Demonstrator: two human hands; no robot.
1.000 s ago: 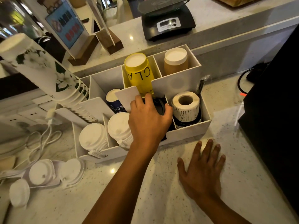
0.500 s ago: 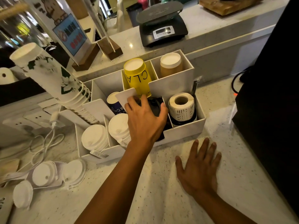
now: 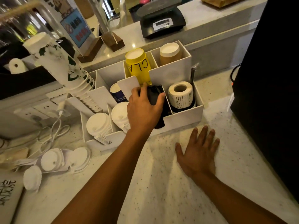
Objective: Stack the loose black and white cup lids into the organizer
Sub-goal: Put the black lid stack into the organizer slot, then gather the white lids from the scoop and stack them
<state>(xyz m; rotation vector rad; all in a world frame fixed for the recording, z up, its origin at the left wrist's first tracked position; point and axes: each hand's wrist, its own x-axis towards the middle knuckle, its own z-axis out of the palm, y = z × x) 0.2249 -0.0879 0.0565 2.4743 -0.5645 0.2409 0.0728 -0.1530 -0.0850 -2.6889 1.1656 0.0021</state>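
The white organizer point(image 3: 186, 118) stands on the speckled counter with several compartments. My left hand point(image 3: 143, 110) reaches into its middle front compartment and is closed around a stack of black lids point(image 3: 154, 96). Two stacks of white lids point(image 3: 98, 125) fill the front-left compartments, the second stack point(image 3: 119, 113) right beside my wrist. Loose white lids point(image 3: 51, 160) lie on the counter at the left, one of them point(image 3: 32, 177) nearest the front edge. My right hand point(image 3: 199, 152) rests flat on the counter in front of the organizer, fingers spread, holding nothing.
A label roll point(image 3: 180, 93) fills the front-right compartment. Yellow cups point(image 3: 137, 65), brown cups point(image 3: 169, 53) and a blue cup point(image 3: 119, 94) stand in the back ones. A tilted stack of floral cups point(image 3: 61, 68) leans at left. A scale point(image 3: 161, 21) sits on the raised ledge; a black machine point(image 3: 271, 78) stands at right.
My left hand stays on the black lids in the middle compartment, with its fingers now wrapped further around the stack. The right hand has not moved. The camera shifted slightly.
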